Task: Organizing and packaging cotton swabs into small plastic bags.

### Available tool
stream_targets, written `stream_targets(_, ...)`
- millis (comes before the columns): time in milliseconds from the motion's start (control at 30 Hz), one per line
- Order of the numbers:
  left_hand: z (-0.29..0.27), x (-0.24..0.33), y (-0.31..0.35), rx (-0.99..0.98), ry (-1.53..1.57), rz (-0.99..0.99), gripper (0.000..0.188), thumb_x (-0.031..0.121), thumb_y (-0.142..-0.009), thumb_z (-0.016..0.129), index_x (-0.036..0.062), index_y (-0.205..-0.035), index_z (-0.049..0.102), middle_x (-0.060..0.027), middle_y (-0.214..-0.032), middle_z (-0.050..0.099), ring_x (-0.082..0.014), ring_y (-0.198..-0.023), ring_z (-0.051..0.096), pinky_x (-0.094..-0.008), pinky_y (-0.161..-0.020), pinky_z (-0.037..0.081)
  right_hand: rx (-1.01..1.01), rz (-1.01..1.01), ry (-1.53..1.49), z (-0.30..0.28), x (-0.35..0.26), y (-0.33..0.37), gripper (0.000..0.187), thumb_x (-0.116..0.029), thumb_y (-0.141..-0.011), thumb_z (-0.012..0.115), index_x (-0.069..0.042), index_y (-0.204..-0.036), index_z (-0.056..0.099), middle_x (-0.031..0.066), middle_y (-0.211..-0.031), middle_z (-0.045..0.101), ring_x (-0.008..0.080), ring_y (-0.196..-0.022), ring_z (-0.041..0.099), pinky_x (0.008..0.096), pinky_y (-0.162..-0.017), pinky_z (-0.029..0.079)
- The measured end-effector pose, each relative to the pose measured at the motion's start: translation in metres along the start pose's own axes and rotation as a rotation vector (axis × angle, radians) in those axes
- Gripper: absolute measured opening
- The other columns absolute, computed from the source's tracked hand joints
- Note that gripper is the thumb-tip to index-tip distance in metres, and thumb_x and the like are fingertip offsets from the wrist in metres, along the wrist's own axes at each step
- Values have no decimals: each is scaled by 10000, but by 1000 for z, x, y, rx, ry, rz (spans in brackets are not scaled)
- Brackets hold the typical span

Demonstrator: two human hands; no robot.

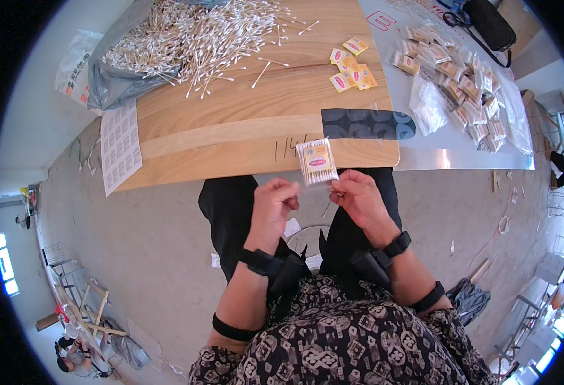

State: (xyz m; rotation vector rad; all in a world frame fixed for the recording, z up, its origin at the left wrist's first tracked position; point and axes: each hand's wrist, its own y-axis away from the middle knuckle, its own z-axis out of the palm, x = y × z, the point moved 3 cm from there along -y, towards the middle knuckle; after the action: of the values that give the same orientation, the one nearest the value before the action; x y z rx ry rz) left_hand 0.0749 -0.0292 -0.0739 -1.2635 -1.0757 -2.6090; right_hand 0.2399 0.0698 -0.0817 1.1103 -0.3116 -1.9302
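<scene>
Wooden boards formed the table top (230,122), set over a grey concrete floor, and the person sat at its near edge with both hands raised just short of it. The right hand (359,199) pinched the lower corner of a small clear packet of cotton swabs (317,162) between thumb and fingertips, so the packet stood upright just above the grip, over the table's near edge, its yellow label facing up. The left hand (272,205) was level with that grip and close beside it, fingers curled in toward the thumb, apart from the packet; whether it held anything could not be told. Beyond the grip, far across the table and to its left, lay a loose heap of cotton swabs (198,35) spilling from a grey plastic bag (112,80). Straight beyond the packet sat a few small yellow labels (352,67). To the right of the grip and farther off, filled packets (461,83) lay in a row on a clear plastic sheet (423,38).
</scene>
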Motion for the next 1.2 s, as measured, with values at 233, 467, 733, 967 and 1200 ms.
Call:
stream_targets(233,38,22,19,-173,-150,206,303,142,-843,719,-18,-1091,652,-71,-1063,676,-112,-947,615,-269,-855,469,-250,-245,157,-2,-8,8,151,85,-777,671,-34,-760,580,33,-860,649,92,-778,574,251,-730,484)
stream_targets(467,59,34,36,-291,-418,560,178,-8,-846,684,-47,-1018,661,-68,-1018,683,-128,-924,633,-267,-838,502,-282,-265,224,9,-16,17,131,85,-781,672,-27,-818,616,-7,-865,636,70,-795,568,232,-742,469)
stream_targets(733,65,29,26,-187,-450,335,223,87,-845,710,-17,-1036,661,-54,-938,680,-91,-804,618,-236,-717,486,-296,-107,173,7,-12,16,60,-76,-884,644,-57,-855,595,-16,-743,578,50,-626,490,200,-578,396)
stream_targets(967,52,1,18,-37,-201,49,161,94,-840,698,21,-972,645,-7,-757,607,-95,-604,526,-257,-537,422,-197,-60,158,13,2,14,109,-104,-872,656,-65,-794,592,-38,-664,537,49,-576,460,204,-525,356)
stream_targets(1200,61,0,16,-94,-54,-56,155,50,-830,687,10,-974,646,1,-730,566,-84,-564,452,-259,-531,386,-224,-33,74,4,-13,20,96,-74,-880,638,-40,-806,585,7,-711,565,72,-600,475,208,-539,358)
